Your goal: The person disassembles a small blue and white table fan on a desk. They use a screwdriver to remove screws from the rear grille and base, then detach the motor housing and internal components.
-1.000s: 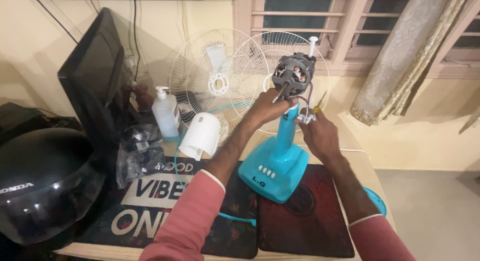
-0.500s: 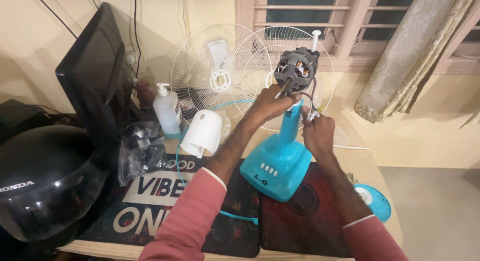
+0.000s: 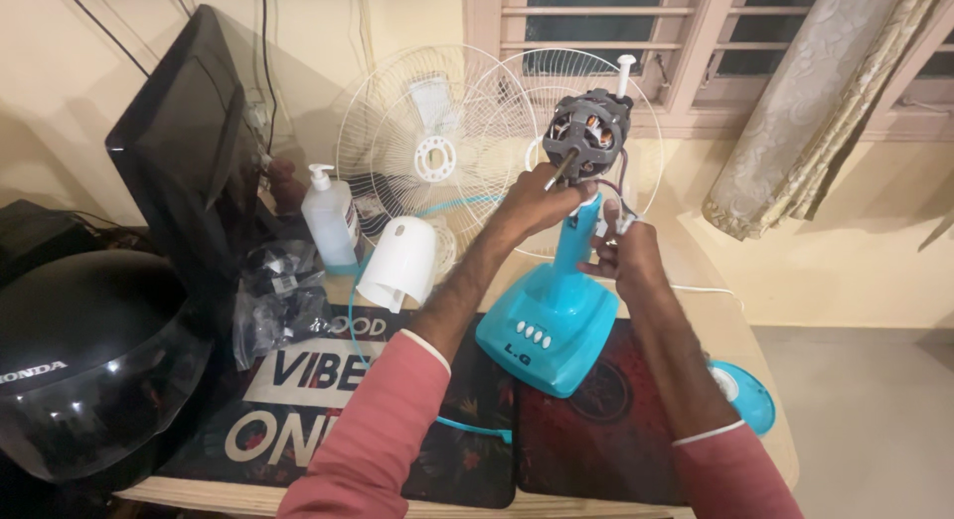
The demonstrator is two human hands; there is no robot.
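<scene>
Turquoise plastic fan stand (image 3: 549, 325), taken as the reference piece, rests on a dark printed mat (image 3: 328, 400) over a pale table (image 3: 715, 310).

- Motor (image 3: 586, 134): bare grey unit with copper windings showing, seated on top of the stand's neck, shaft pointing toward the wearer.
- Left hand (image 3: 540, 199): fingers closed around the neck joint just under the motor, steadying it.
- Right hand (image 3: 624, 249): right of the neck, fingertips pinched together on the small wire bundle (image 3: 608, 196) hanging from the motor; what else it may hold is hidden.
- White wire grilles (image 3: 437, 151): two, propped upright behind the stand.
- White motor cover (image 3: 399, 266): lying left of the stand.
- Pump bottle (image 3: 331, 221): further left, by a dark monitor (image 3: 189, 151).
- Black helmet (image 3: 89, 360): far left.
- Turquoise disc (image 3: 743, 390): right of the stand, at the table edge.

Step judged in hand: wiring work at the motor's base, casing off. The next move seems to call for a fine, steady pinch on the leads while the other hand keeps the motor from tipping.
</scene>
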